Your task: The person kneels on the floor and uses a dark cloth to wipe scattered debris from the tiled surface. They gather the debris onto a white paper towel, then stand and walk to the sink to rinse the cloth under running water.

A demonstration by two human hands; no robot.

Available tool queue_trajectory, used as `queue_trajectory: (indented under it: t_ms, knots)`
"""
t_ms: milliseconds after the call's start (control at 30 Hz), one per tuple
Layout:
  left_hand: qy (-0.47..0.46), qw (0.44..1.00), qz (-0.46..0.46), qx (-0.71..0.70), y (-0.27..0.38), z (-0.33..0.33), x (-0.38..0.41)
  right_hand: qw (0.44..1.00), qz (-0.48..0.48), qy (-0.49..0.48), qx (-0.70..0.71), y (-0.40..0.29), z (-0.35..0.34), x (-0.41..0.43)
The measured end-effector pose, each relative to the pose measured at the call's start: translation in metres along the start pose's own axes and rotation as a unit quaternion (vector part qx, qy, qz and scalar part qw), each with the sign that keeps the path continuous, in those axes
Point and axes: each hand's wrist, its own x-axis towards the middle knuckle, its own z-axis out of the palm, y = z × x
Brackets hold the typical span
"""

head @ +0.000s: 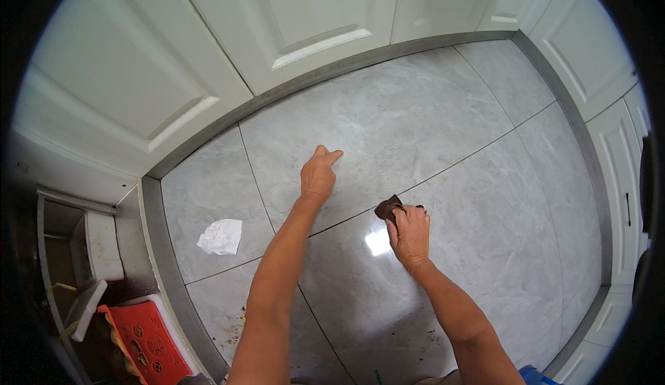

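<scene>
My right hand [411,234] is closed around a dark brown cloth [388,208], bunched up at a grout line of the grey tiled floor [457,177]. My left hand [318,176] is farther forward and to the left, back of the hand up. Its thumb points right while the other fingers are bent and partly hidden. Nothing shows in it, though its palm is out of sight. Left of my left forearm, a crumpled white paper tissue [221,237] lies on the tiles.
Yellow and brown crumbs [234,328] lie beside my left forearm; dark specks [432,335] are near my right. White cabinet doors [322,11] with a grey plinth [332,71] border the floor. At lower left is a red plastic basket [148,341] by an opening in the cabinets.
</scene>
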Motion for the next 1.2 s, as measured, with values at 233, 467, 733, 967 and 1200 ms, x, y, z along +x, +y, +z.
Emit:
queue_trajectory:
  t_ms: [233, 467, 733, 967, 1200]
  knots:
    - [-0.023, 1.0, -0.005, 0.013, -0.001, -0.001, -0.005, 1.0, 0.003, 0.0, 0.0, 0.0, 0.0, 0.0]
    - [0.011, 0.999, 0.029, 0.03, 0.003, 0.001, -0.006, 1.0, 0.005, 0.006, 0.008, -0.001, 0.0, 0.001]
    - [0.061, 0.997, 0.028, -0.021, -0.008, 0.006, -0.009, 1.0, 0.004, 0.007, 0.01, -0.004, -0.002, 0.002]
    - [0.006, 1.0, 0.011, 0.011, -0.002, 0.002, -0.01, 1.0, 0.002, 0.004, -0.002, -0.002, -0.003, 0.0]
    - [0.044, 0.998, 0.038, 0.022, -0.001, 0.009, -0.009, 0.997, -0.077, 0.0, 0.026, -0.002, -0.007, 0.011]
